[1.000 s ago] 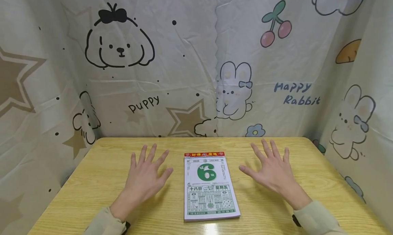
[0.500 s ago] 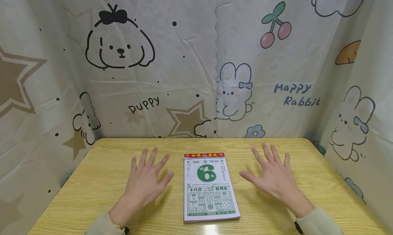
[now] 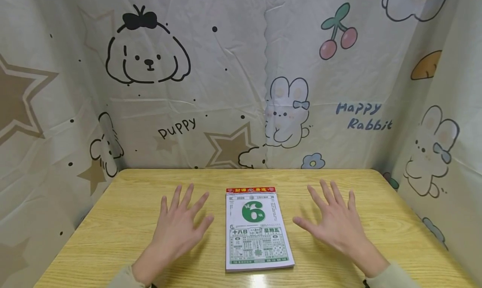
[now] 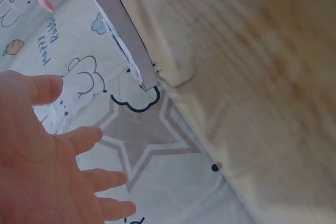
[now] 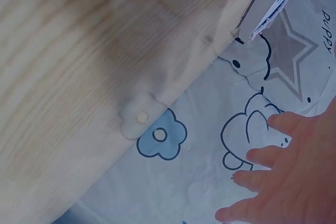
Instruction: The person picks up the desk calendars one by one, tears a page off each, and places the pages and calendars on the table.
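Note:
A tear-off calendar (image 3: 257,229) lies face up on the wooden table, a red strip along its top and a big green 6 on its page. To its left, my left hand (image 3: 177,227) hovers over the wood with fingers spread. My right hand (image 3: 337,225) mirrors it on the other side, fingers also spread and holding nothing. Both thumbs point toward the calendar, apart from it. The left wrist view shows the thick side edge of the calendar (image 4: 123,35) beyond my fingers. In the right wrist view the calendar's edge (image 5: 273,3) appears at the top.
The light wooden table (image 3: 132,204) reflects a bright spot near its front edge. A pale curtain (image 3: 226,70) printed with a puppy, rabbits, stars and cherries hangs behind the table and along both sides.
Both hands have drawn slightly back toward the front edge, their fingers still spread. The calendar stays in place on the table.

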`<state>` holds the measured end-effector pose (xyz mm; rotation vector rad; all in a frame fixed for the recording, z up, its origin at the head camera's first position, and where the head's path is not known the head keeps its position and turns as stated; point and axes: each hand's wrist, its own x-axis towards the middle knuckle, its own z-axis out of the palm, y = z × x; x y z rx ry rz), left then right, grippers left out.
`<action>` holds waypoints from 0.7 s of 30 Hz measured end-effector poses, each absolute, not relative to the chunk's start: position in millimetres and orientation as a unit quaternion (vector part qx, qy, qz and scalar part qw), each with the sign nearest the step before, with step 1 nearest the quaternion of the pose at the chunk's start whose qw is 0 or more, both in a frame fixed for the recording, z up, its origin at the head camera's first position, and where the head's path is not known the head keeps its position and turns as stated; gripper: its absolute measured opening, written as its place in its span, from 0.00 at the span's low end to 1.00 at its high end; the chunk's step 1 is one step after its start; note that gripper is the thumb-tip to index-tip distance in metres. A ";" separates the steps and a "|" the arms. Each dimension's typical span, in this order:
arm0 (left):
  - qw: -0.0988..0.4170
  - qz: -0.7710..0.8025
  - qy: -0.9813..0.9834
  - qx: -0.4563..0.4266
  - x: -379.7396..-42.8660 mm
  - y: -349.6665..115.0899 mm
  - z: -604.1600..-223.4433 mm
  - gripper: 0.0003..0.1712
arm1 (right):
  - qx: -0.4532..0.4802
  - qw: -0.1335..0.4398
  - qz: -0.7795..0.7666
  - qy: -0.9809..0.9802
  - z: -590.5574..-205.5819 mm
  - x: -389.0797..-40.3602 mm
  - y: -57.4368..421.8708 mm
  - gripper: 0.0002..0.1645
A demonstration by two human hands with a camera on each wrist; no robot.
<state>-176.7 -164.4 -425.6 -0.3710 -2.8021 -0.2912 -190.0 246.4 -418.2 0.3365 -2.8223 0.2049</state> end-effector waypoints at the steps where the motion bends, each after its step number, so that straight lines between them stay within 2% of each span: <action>1: 0.151 -0.099 -0.975 -0.129 -175.8 -164.2 -425.8 0.37 | 0.117 0.146 0.073 -0.980 -418.6 -188.9 246.0 0.63; 12: 0.145 -0.111 -0.973 -0.144 -165.0 -158.9 -427.2 0.37 | 0.140 0.143 0.092 -0.975 -421.5 -174.2 230.4 0.62; 21: 0.071 -0.224 -0.962 -0.138 -158.8 -146.4 -424.9 0.39 | 0.174 0.116 0.137 -0.968 -426.0 -164.6 200.8 0.66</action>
